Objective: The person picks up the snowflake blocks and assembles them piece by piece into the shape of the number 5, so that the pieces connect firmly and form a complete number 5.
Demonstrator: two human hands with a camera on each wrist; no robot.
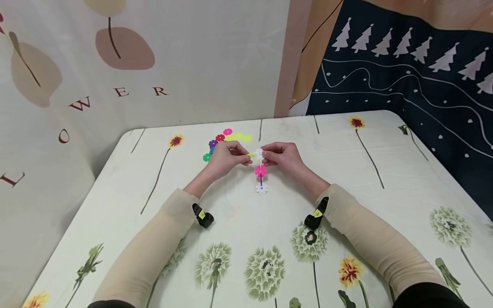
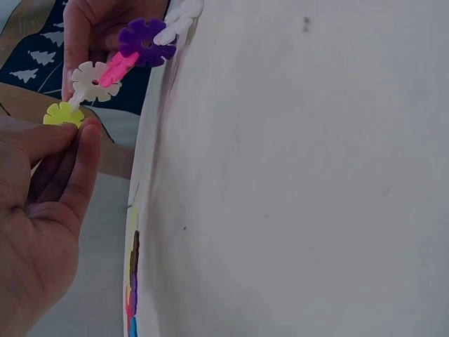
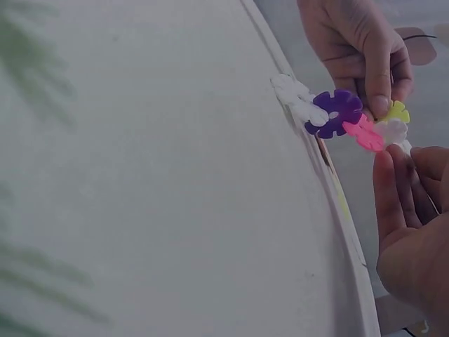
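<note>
My left hand [image 1: 228, 157] pinches a yellow flower-shaped plastic disc [image 2: 63, 114] between thumb and fingers. Opposite it, my right hand [image 1: 283, 155] holds a white notched disc [image 2: 96, 81] by its edge, at the upper end of a short chain. The yellow disc touches this white one; whether their slots are locked cannot be told. Below hang a pink disc [image 1: 260, 171], a purple disc [image 3: 334, 114] seen edge-on from the head, and another white disc [image 1: 262, 188] at the lower end. Fingertips partly cover the yellow and upper white discs.
Behind my left hand lies a group of loose discs: green [image 1: 207, 157], purple [image 1: 213, 143], red [image 1: 220, 137], pink [image 1: 227, 131] and several yellow ones [image 1: 239, 136]. A flower-print cloth [image 1: 231, 222] covers the table. Curtains [image 1: 215, 64] hang beyond its far edge.
</note>
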